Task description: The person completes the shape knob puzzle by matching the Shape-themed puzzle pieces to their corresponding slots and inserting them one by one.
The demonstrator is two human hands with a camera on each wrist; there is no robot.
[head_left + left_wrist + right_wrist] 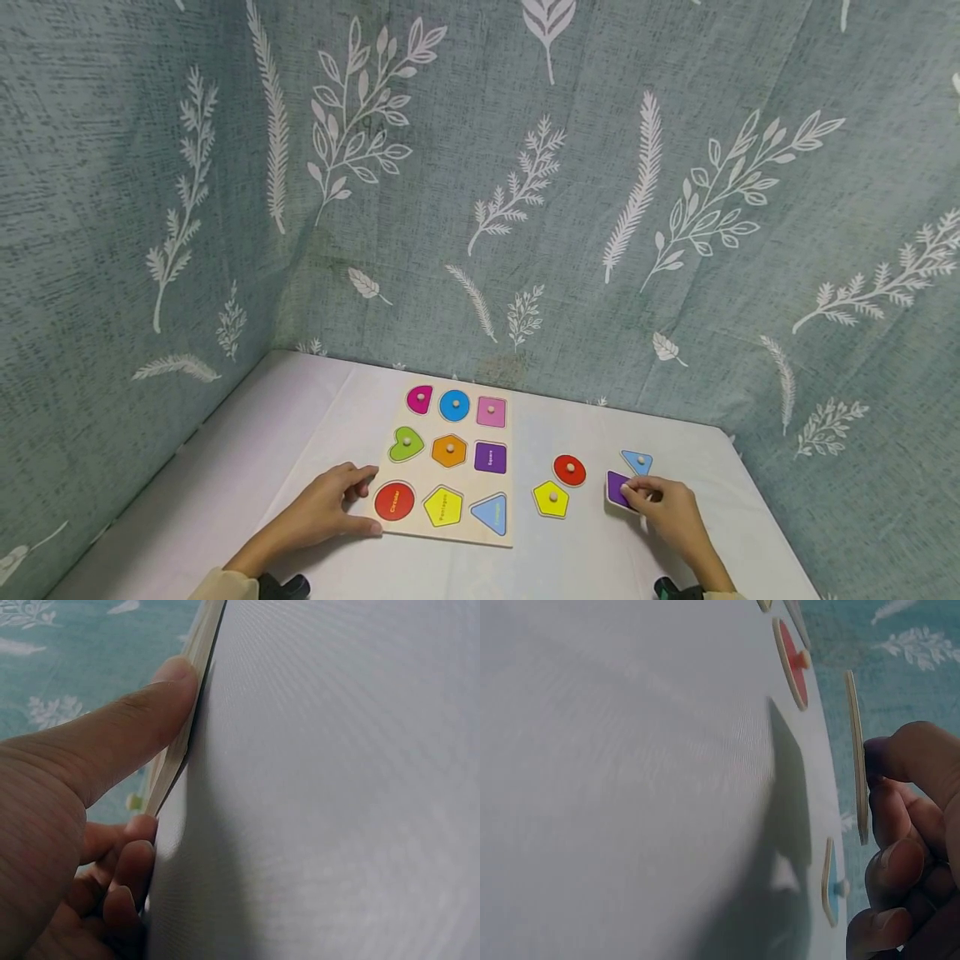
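Observation:
A wooden shape-puzzle board [416,536] lies on the table, with pegged pieces in its upper spaces and printed shapes in others. At its near left corner my left hand [322,504] holds it, thumb [169,690] against the near edge and curled fingers at the left edge. My right hand [667,512] pinches the knob of a purple square piece [617,489], hidden behind the fingertips. In the right wrist view that square piece [858,761] is raised off the table, edge-on, its shadow below. Close beyond it lies a blue triangle piece [637,462].
Between the board and my right hand lie a red circle piece [569,471] and a yellow pentagon piece [551,500], knobs up. A white cloth covers the table [300,425]. Leaf-patterned fabric [480,208] hangs behind and at the sides.

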